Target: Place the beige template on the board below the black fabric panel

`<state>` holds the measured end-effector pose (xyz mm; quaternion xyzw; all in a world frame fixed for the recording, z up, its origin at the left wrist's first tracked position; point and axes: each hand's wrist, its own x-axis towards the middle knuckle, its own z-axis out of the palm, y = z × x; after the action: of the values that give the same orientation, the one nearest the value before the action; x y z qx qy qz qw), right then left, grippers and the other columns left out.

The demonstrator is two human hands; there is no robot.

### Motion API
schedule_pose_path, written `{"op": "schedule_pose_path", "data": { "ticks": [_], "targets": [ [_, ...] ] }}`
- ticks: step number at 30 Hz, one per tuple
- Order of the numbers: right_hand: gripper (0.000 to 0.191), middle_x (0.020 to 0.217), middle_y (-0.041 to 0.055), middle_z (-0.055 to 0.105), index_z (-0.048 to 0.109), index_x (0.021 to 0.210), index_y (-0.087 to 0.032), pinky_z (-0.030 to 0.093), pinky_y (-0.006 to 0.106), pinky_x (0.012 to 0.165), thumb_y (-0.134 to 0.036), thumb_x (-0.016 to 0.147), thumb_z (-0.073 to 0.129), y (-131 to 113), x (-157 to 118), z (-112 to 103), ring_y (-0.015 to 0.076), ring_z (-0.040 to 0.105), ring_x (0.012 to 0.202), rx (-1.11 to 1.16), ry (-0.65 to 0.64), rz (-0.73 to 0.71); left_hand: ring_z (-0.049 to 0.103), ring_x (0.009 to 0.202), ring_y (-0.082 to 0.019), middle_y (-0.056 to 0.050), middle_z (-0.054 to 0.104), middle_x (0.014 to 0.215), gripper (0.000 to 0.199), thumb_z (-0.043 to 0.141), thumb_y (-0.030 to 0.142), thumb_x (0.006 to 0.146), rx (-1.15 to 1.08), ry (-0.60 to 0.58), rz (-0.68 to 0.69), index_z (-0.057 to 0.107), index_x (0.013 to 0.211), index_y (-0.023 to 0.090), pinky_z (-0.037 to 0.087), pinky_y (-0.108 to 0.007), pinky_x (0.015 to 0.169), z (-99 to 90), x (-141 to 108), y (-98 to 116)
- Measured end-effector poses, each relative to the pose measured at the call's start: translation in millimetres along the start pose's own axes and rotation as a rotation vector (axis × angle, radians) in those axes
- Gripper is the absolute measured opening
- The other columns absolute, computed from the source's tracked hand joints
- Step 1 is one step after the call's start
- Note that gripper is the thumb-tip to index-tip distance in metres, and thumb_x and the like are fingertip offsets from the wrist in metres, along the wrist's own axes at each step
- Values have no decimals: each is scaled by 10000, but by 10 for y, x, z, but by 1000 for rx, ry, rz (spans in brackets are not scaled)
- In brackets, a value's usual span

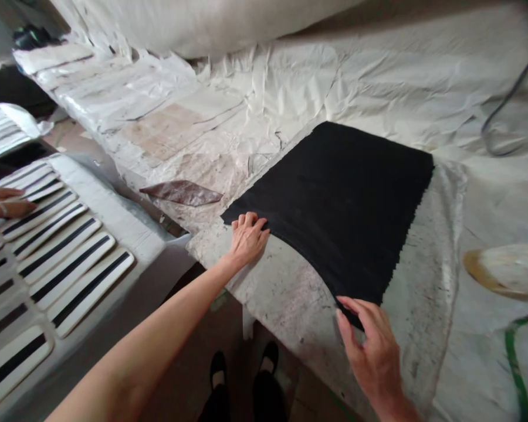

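A large black sheet (347, 199) with a curved near edge lies flat on a light, stained board (286, 281). At the left end of that curve, my left hand (249, 237) presses down on the sheet's edge with bent fingers. My right hand (369, 346) pinches the sheet's near corner between thumb and fingers, at the right end of the curve.
White pieces with black stripes (70, 258) cover a table at the left, where another person's hands (9, 205) rest. A dark red scrap (182, 192) lies beyond my left hand. A white and yellow container (510, 269), a green hose (517, 363) and a cable (488, 126) are at the right.
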<state>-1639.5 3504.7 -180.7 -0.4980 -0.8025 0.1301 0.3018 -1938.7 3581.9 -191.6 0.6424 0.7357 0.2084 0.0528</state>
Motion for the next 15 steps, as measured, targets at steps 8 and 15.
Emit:
{"op": "schedule_pose_path", "data": {
  "ticks": [8,15],
  "targets": [
    [280,901,28,619,559,1132,-274,546,271,652,-261,865,477,-762,-1760,1963,139,606,657,404,-746,100,515,913,-148,-26,558,951,100,508,224,890,-550,411,-222,555,976,207,419,-290,811,97,-1678,-925],
    [410,818,32,592,568,1066,-168,497,314,640,-447,788,453,661,-2440,3679,159,589,618,36,-842,498,499,675,-149,-1,547,709,273,450,455,871,-929,-265,-1109,523,753,221,376,-250,626,1715,-4525,-1798]
  ]
}}
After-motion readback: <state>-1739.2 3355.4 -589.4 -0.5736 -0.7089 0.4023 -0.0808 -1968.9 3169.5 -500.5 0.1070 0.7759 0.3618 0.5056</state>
